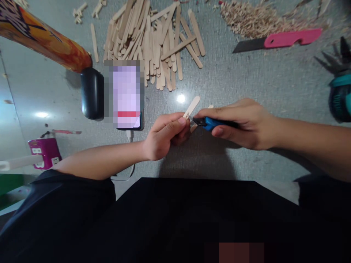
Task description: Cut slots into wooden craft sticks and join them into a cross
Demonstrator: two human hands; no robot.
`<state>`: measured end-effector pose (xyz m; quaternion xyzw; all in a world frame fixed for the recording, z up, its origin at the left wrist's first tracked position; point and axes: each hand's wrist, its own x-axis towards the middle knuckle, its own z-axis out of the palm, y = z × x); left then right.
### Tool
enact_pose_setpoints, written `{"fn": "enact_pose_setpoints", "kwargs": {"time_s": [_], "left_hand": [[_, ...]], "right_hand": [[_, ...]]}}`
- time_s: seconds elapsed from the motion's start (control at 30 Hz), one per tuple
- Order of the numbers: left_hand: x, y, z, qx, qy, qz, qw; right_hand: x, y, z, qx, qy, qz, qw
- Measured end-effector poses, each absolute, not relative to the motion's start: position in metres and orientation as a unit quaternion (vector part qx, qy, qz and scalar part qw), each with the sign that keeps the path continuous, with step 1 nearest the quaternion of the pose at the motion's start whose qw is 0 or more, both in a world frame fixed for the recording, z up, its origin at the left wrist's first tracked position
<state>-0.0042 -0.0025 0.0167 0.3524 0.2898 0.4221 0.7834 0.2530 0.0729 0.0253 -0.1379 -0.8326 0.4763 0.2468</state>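
My left hand (166, 135) pinches a pale wooden craft stick (192, 106) between thumb and fingers; the stick's rounded end points up and to the right. My right hand (244, 122) is closed round the blue handles of a small cutter (211, 123). The cutter's dark jaws sit on the stick just beside my left thumb. Both hands hover low over the grey floor, in front of my dark-clothed lap.
A heap of craft sticks (153, 40) lies at the top centre, with cut chips (252, 18) to its right. A pink-handled knife (285, 38), a phone (127, 95) on a cable, a black object (91, 93), a purple power strip (44, 151) and a teal tool (341, 96) lie around.
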Motion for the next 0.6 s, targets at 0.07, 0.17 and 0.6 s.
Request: {"fn": "enact_pose_setpoints", "kwargs": {"time_s": [0.07,0.17,0.6], "left_hand": [[-0.0042,-0.0012,0.0181,0.356,0.275,0.420,0.789],[-0.0049,-0.0007,0.0175,0.356,0.264,0.420,0.792],[-0.0042,0.0029,0.0159,0.355,0.261,0.419,0.794]], "right_hand": [[0.2538,0.0728,0.0245,-0.154,-0.828,0.480,0.245],[0.2548,0.0718,0.0244,-0.158,-0.832,0.469,0.251],[0.2535,0.0725,0.0265,-0.163,-0.830,0.471,0.250]]}}
